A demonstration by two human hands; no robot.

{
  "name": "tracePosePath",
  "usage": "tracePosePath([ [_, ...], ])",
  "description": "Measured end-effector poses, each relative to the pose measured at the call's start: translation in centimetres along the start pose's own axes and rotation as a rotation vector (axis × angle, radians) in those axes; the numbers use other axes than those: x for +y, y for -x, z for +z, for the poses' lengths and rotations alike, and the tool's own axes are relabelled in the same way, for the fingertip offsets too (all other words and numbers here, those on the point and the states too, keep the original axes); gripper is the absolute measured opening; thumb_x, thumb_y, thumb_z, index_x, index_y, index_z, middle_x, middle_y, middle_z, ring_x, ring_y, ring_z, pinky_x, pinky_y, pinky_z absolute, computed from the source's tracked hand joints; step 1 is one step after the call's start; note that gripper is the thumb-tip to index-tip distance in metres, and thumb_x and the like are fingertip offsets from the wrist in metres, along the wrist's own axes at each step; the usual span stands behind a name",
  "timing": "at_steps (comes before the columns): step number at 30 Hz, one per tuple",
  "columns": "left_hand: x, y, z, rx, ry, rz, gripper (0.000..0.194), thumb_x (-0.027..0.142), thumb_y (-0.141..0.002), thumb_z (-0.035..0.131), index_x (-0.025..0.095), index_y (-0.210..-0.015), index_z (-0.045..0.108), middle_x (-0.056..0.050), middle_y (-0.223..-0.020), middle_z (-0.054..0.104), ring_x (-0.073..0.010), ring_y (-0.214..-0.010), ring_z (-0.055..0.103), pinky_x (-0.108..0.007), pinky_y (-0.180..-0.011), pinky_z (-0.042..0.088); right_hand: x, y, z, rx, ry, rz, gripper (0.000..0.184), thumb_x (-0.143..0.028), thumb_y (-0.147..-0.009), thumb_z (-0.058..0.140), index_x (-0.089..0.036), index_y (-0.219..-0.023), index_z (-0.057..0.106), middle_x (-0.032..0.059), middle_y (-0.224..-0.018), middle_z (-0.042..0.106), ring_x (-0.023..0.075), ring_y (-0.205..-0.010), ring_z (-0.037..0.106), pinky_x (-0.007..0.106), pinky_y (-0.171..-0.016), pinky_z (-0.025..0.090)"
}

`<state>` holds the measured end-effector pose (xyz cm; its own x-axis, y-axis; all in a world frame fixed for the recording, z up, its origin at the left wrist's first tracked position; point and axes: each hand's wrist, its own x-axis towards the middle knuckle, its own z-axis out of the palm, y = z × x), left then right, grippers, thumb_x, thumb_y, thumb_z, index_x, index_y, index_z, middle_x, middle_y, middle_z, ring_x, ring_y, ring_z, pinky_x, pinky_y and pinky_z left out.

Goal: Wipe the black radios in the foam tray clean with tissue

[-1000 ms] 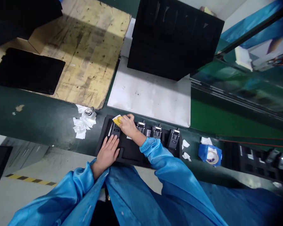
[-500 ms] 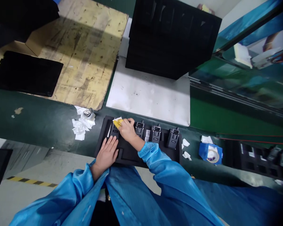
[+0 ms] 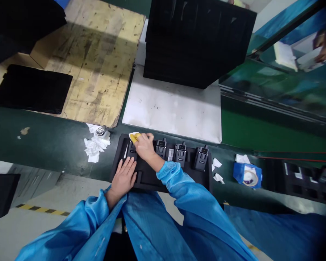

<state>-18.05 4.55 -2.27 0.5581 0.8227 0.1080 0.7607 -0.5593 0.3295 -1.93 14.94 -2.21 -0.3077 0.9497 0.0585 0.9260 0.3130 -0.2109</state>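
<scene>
A black foam tray (image 3: 149, 177) lies on the green belt in front of me, with a row of small black devices (image 3: 180, 153) standing in its slots. My left hand (image 3: 123, 177) rests flat on the tray's left end, fingers stretched out. My right hand (image 3: 144, 145) is closed on a yellow-and-white cloth (image 3: 134, 137) and presses it on the leftmost device (image 3: 132, 152) at the tray's far left corner. Both arms wear blue sleeves.
Crumpled white wipes (image 3: 94, 147) and a small metal-capped bottle (image 3: 101, 131) lie left of the tray. A blue tape dispenser (image 3: 247, 175) sits to the right, beside another black tray (image 3: 301, 179). Behind are a white board (image 3: 174, 107), stacked black trays (image 3: 195, 40) and worn cardboard (image 3: 95, 61).
My right hand with the cloth has shifted slightly over the leftmost device. The left hand stays flat on the tray. The view has drifted a little.
</scene>
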Motion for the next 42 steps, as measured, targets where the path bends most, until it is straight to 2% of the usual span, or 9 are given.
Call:
tracePosePath([
  [4, 0.0, -0.1, -0.2, -0.011, -0.016, 0.005, 0.045, 0.024, -0.090, 0.041, 0.014, -0.135, 0.046, -0.012, -0.138, 0.049, -0.0265, -0.133, 0.038, -0.052, -0.113, 0.025, -0.8, -0.1, 0.5, 0.026, 0.000, -0.006, 0.023, -0.018, -0.093, 0.047, -0.020, -0.086, 0.069, 0.0065, -0.098, 0.059, 0.0186, -0.099, 0.041, 0.040, -0.091, 0.018],
  [11, 0.1, -0.3, -0.2, 0.002, -0.013, 0.000, 0.043, 0.024, -0.090, 0.041, 0.014, -0.131, 0.049, -0.012, -0.137, 0.049, -0.0264, -0.132, 0.039, -0.051, -0.113, 0.026, 1.7, 3.3, 0.0, 0.051, 0.032, 0.183, 0.022, -0.013, -0.089, 0.051, -0.017, -0.076, 0.068, 0.0075, -0.091, 0.059, 0.0182, -0.091, 0.043, 0.039, -0.086, 0.020],
  [14, 0.2, -0.2, -0.1, 0.004, -0.003, 0.003, 0.043, 0.024, -0.090, 0.041, 0.014, -0.131, 0.049, -0.012, -0.137, 0.050, -0.0263, -0.132, 0.040, -0.050, -0.112, 0.026, 1.7, 4.3, 0.0, 0.078, 0.042, 0.241, 0.020, -0.012, -0.086, 0.053, -0.017, -0.074, 0.068, 0.0074, -0.091, 0.060, 0.0184, -0.090, 0.043, 0.039, -0.086, 0.019],
  [20, 0.0, -0.2, 0.0, -0.004, 0.004, 0.003, 0.047, 0.022, -0.089, 0.041, 0.015, -0.135, 0.045, -0.013, -0.138, 0.049, -0.0264, -0.134, 0.037, -0.052, -0.113, 0.023, 0.2, 2.4, 0.5, 0.073, -0.006, 0.019, 0.019, -0.018, -0.091, 0.051, -0.021, -0.087, 0.069, 0.0054, -0.102, 0.059, 0.0177, -0.096, 0.042, 0.038, -0.089, 0.018],
  [22, -0.1, -0.2, 0.0, -0.011, 0.000, 0.004, 0.047, 0.022, -0.089, 0.041, 0.015, -0.136, 0.044, -0.012, -0.139, 0.048, -0.0264, -0.134, 0.037, -0.052, -0.113, 0.023, 0.5, 2.1, 0.5, 0.048, -0.014, 0.018, 0.020, -0.019, -0.092, 0.050, -0.021, -0.086, 0.069, 0.0054, -0.101, 0.059, 0.0175, -0.097, 0.042, 0.038, -0.090, 0.018],
  [27, 0.0, -0.1, 0.0, -0.010, -0.003, 0.008, 0.046, 0.022, -0.089, 0.041, 0.015, -0.134, 0.046, -0.012, -0.141, 0.045, -0.0256, -0.134, 0.037, -0.051, -0.113, 0.024, 1.6, 4.4, 0.4, 0.086, -0.005, 0.132, 0.020, -0.016, -0.089, 0.052, -0.018, -0.078, 0.069, 0.0061, -0.100, 0.060, 0.0174, -0.094, 0.042, 0.038, -0.087, 0.019],
  [31, 0.1, -0.1, 0.0, 0.002, -0.006, 0.008, 0.045, 0.021, -0.089, 0.041, 0.012, -0.132, 0.047, -0.013, -0.139, 0.047, -0.0255, -0.134, 0.036, -0.050, -0.113, 0.025, -0.2, 5.9, 1.3, 0.064, -0.049, -0.053, 0.017, -0.019, -0.090, 0.054, -0.021, -0.086, 0.070, 0.0051, -0.099, 0.061, 0.0169, -0.093, 0.043, 0.038, -0.087, 0.019],
  [35, 0.0, -0.2, 0.0, -0.002, -0.018, 0.017, 0.043, 0.020, -0.088, 0.042, 0.010, -0.129, 0.050, -0.014, -0.135, 0.052, -0.0261, -0.134, 0.036, -0.050, -0.113, 0.026, -2.0, 5.0, 1.8, -0.001, -0.092, -0.162, 0.019, -0.022, -0.093, 0.051, -0.021, -0.087, 0.069, 0.0041, -0.099, 0.061, 0.0162, -0.095, 0.044, 0.037, -0.088, 0.019],
  [42, 0.1, -0.2, -0.1, 0.009, -0.031, 0.030, 0.044, 0.020, -0.088, 0.042, 0.010, -0.130, 0.049, -0.013, -0.138, 0.049, -0.0253, -0.134, 0.038, -0.049, -0.113, 0.026, -0.4, 6.4, 1.2, 0.077, -0.054, -0.149, 0.020, -0.021, -0.094, 0.049, -0.023, -0.095, 0.069, 0.0032, -0.102, 0.062, 0.0155, -0.094, 0.044, 0.038, -0.090, 0.018],
])
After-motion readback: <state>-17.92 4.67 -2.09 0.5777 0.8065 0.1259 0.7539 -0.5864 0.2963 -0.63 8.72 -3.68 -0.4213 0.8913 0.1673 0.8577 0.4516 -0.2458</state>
